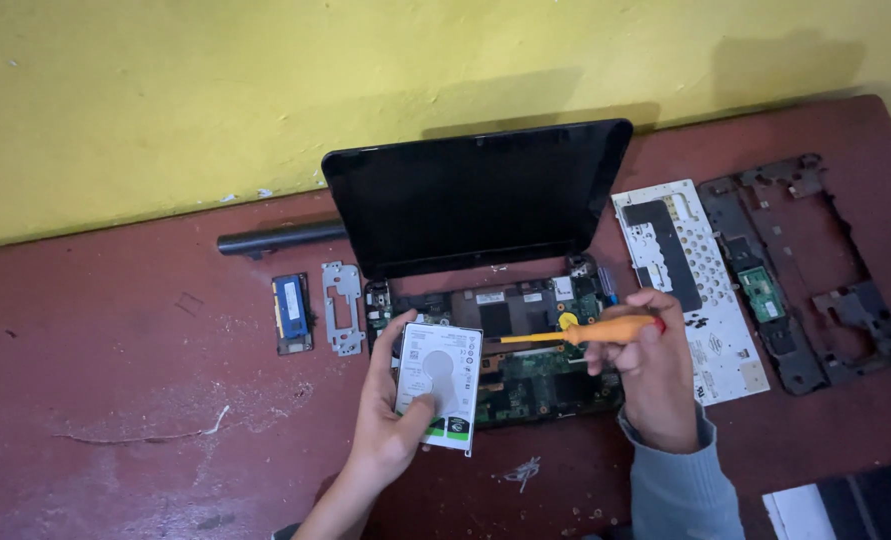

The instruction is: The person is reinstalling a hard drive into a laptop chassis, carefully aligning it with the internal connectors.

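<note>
On the red-brown table (115, 330) we see a memory module (291, 312) and a metal bracket (343, 306). Our left hand (390, 420) pinches a hard drive (439, 385) over the opened laptop (495, 300). Our right hand (650, 365) grips an orange screwdriver (580, 332). The overturned keyboard (690, 285) and palmrest frame (805, 270) lie rightmost.

We can't see the board area under the hard drive (439, 384); the left hand (390, 420) holds it over the opened laptop (495, 340). Left palm is hidden behind the drive. The screwdriver (575, 330) tip is too small to tell where it lands, and the right hand (650, 370) covers its handle end. Both forearms are cut by the bottom edge. The table (115, 400) runs off left and right. Drive label print is unreadable.
</note>
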